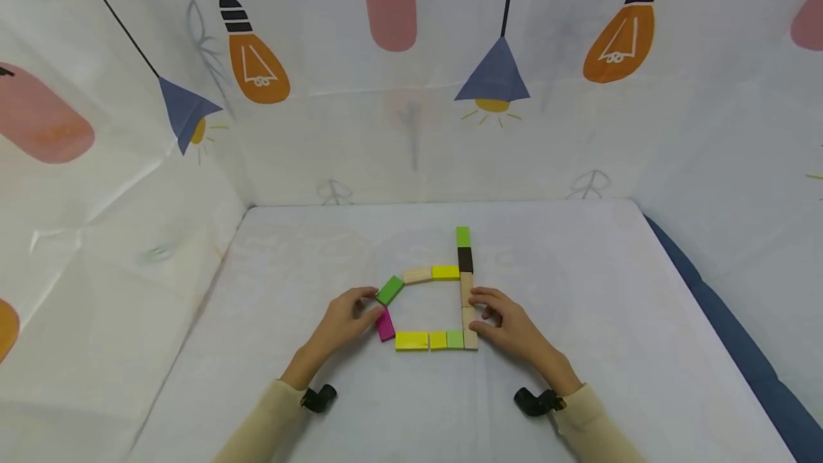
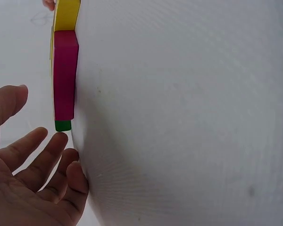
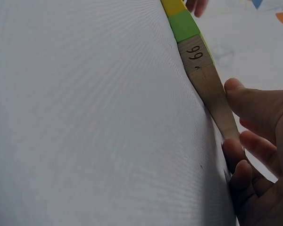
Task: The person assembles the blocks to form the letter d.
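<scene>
Flat blocks form a closed loop with a tall right side on the white table. My left hand point(image 1: 346, 318) is at the loop's left corner, fingers loosely bent beside the dark green block point(image 1: 389, 290) and the magenta block point(image 1: 385, 325). In the left wrist view a gap shows between thumb and fingers, with the magenta block point(image 2: 65, 75) beyond them. On the other side, my right hand point(image 1: 511, 324) rests its fingertips along the outer edge of two plain wooden blocks point(image 1: 470, 327). The right wrist view shows the thumb against a wooden block point(image 3: 214, 96), its fingers bent lower down.
Yellow blocks point(image 1: 411, 341) and a light green block point(image 1: 454, 339) make the bottom row. A black block point(image 1: 466, 260) and a bright green block point(image 1: 463, 237) top the right column. Behind the table point(image 1: 308, 249) hangs a white sheet point(image 1: 424, 141) printed with lamps.
</scene>
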Motion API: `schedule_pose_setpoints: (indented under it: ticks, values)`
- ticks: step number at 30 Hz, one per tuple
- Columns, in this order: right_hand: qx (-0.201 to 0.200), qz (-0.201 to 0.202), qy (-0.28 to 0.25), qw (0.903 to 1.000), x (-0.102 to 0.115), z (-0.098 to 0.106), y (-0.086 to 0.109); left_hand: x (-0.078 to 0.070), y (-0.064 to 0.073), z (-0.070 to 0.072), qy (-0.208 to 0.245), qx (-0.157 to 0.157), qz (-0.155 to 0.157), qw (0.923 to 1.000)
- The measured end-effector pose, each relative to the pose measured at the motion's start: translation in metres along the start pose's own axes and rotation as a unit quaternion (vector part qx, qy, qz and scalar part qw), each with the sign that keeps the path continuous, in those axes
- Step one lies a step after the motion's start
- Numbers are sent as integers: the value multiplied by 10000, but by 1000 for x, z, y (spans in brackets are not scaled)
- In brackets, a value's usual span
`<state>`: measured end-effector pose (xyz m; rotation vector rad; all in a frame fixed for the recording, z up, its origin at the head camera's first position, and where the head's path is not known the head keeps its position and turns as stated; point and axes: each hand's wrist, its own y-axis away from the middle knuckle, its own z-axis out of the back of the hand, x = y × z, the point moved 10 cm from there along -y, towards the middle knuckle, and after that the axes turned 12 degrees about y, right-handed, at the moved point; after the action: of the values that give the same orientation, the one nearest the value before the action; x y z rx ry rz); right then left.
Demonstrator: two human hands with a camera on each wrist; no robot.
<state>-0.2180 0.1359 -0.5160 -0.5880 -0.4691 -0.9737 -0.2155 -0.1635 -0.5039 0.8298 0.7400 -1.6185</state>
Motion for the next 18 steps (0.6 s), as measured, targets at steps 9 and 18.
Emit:
schedule_pose_setpoints:
  ticks: [9,18]
  values:
    - [132,-175,-48,9997,0,2,1,-1,4,11,-153,221,-105,9996]
    - [251,-91,431,9987,-7,32,-12,10,8,60,-725,32,-171,9972]
